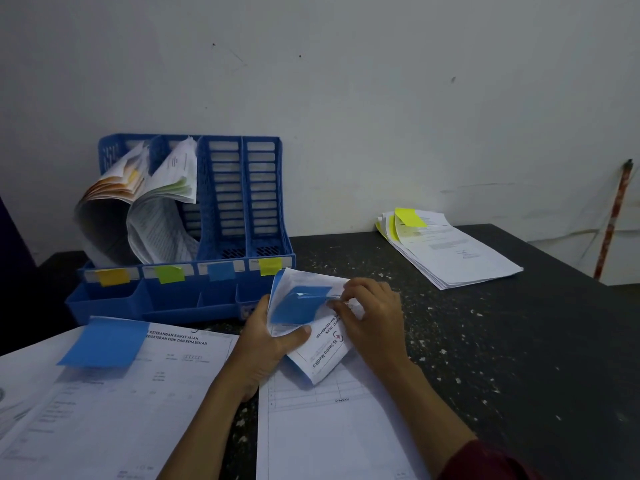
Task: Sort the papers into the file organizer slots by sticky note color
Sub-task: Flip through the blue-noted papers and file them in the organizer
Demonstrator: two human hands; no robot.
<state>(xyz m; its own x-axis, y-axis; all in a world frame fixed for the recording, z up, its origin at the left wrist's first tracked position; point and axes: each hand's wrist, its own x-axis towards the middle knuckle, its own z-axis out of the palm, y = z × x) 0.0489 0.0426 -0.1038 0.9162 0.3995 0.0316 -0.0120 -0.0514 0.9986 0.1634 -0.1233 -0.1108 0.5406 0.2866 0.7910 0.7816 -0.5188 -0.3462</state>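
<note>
Slots for orange and green in blue plastic file organizer [261, 188] filled; blue and yellow empty. Left hand [266, 341] and right hand [374, 320] fingers grip bent white blue-noted papers [322, 351] (yellow-noted white paper stack [460, 258] waits at 2 o'clock).

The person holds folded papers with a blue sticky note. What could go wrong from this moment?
1. The blue sticky note looks curled on the held papers; the left hand and right hand might peel it off, losing the color cue.
2. The papers in the green-labeled slot sag outward beside the empty blue-labeled slot, so inserting the held papers could catch them.
</note>
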